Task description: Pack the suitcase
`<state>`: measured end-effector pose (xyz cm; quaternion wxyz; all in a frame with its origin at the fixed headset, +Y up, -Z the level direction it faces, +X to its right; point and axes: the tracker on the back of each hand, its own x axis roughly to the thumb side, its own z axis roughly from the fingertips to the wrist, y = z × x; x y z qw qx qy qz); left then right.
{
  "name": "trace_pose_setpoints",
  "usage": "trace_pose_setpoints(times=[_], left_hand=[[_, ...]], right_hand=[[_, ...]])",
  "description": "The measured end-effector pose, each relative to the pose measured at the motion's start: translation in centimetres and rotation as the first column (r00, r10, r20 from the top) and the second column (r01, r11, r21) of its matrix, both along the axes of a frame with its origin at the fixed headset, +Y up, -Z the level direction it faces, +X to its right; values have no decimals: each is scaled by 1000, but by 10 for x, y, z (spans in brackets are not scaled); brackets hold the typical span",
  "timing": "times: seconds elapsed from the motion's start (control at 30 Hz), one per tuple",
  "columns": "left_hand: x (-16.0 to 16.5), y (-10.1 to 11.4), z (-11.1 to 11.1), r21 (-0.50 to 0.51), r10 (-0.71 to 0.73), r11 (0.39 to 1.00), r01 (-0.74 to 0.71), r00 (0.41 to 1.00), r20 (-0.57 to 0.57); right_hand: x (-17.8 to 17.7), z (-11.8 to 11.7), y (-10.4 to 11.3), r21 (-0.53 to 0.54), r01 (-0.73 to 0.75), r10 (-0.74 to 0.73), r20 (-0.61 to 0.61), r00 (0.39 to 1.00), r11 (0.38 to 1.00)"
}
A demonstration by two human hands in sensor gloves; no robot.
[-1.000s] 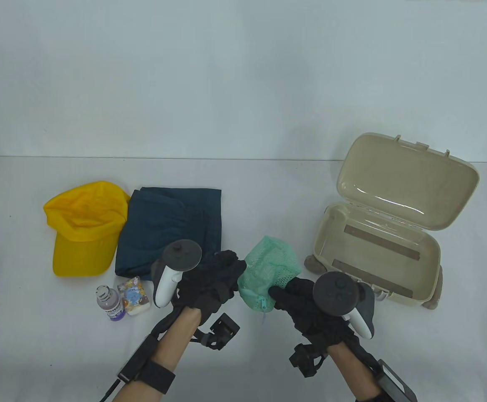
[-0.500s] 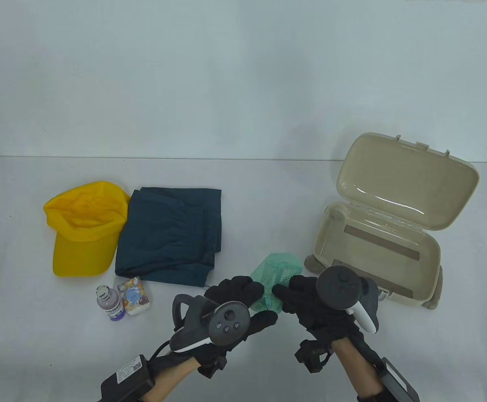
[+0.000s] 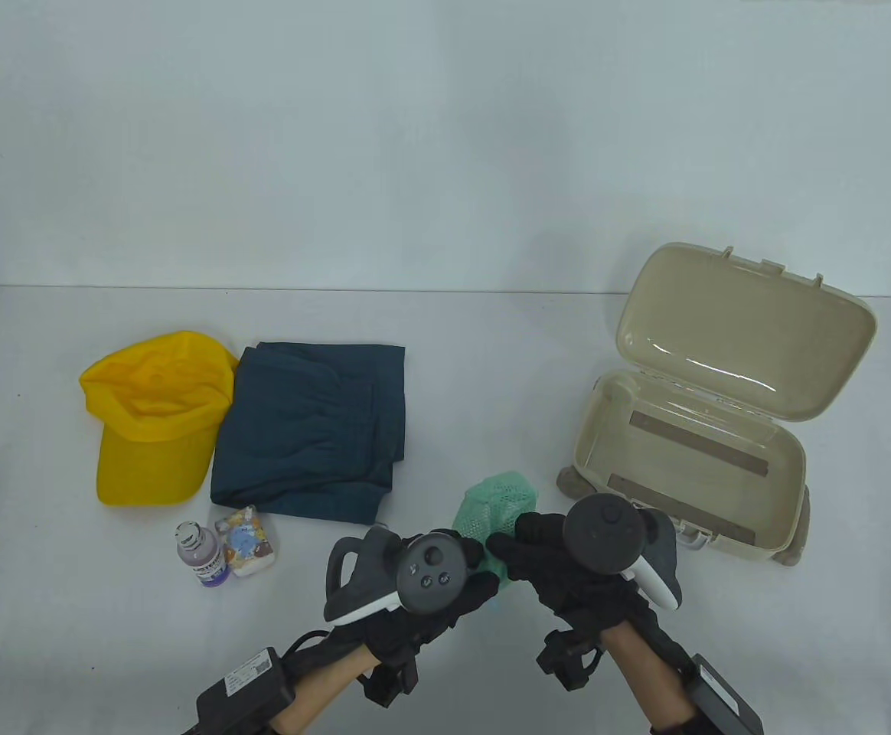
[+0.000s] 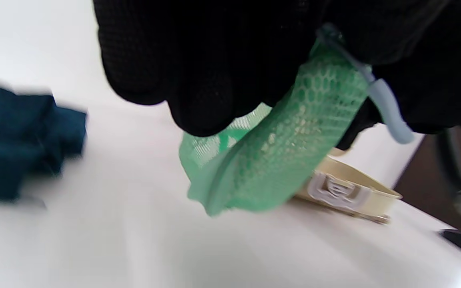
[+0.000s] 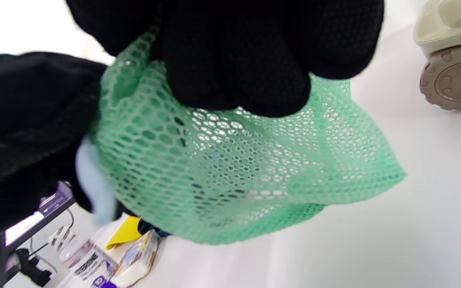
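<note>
Mint-green honeycomb mesh pouch point(image 3: 499, 501) with a pale blue zipper pull point(image 4: 386, 108), black gloves on the left hand point(image 3: 422, 589) and right hand point(image 3: 568, 566). Bright yellow cap point(image 3: 156, 417) beside dark teal folded cloth point(image 3: 311, 429), a purple-tinted bottle point(image 3: 200, 555) with a purple label, and a small white packet point(image 3: 246, 543) printed in blue and orange. The suitcase point(image 3: 782, 459) is beige with grey-brown strips inside and taupe wheels, all on a white desk point(image 3: 445, 344).
</note>
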<state>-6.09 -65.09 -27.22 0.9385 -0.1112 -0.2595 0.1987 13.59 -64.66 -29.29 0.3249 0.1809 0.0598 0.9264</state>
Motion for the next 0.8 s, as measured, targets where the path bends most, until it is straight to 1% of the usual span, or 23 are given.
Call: trace_pose_setpoints(times=[0.07, 0.13, 0.17, 0.2, 0.27, 0.33, 0.4, 0.43, 0.47, 0.53, 0.57, 0.7, 0.8], left_hand=[[-5, -7, -7, -160, 116, 981, -108, 992, 41], [-12, -16, -14, -309, 234, 928, -209, 971, 43], [-15, -20, -16, -361, 289, 894, -267, 957, 8], [-15, -21, -17, -376, 306, 881, -286, 952, -6], [-15, -22, -17, -379, 302, 882, -281, 953, -4], [-14, -21, -17, -343, 277, 901, -265, 961, -13], [-15, -21, -17, -304, 262, 914, -270, 963, -68], [-16, -20, -18, -275, 271, 916, -293, 956, -116], [-17, -21, -18, -284, 294, 903, -323, 946, -139], [-16, -24, -18, -327, 313, 882, -338, 941, -129], [-15, -26, -17, -332, 315, 882, -334, 943, -110], [-10, -29, -14, -322, 297, 893, -313, 950, -100], [-12, -29, -13, -329, 320, 879, -344, 939, -128]], right_hand=[[0, -1, -1, -10, 5, -5, -33, 999, 1000], [1, -2, -2, -28, 22, -24, -65, 998, 999], [1, -3, -3, -47, 39, -42, -71, 997, 998], [1, -4, -4, -52, 43, -47, -72, 996, 998], [1, -4, -5, -60, 43, -48, -72, 996, 997], [1, -4, -6, -49, 30, -33, -59, 998, 998], [-1, -2, -8, -45, 10, -13, -64, 998, 999], [-3, -1, -9, -45, -8, 4, -82, 997, 999], [-7, 1, -11, -46, -35, 30, -95, 995, 998], [-9, 2, -10, -17, -40, 39, -68, 997, 999], [-9, 2, -9, -7, -44, 44, -66, 997, 999], [-6, 1, -9, -16, -9, 8, -42, 999, 1000], [-4, 1, -5, -4, 3, -4, -33, 999, 1000]])
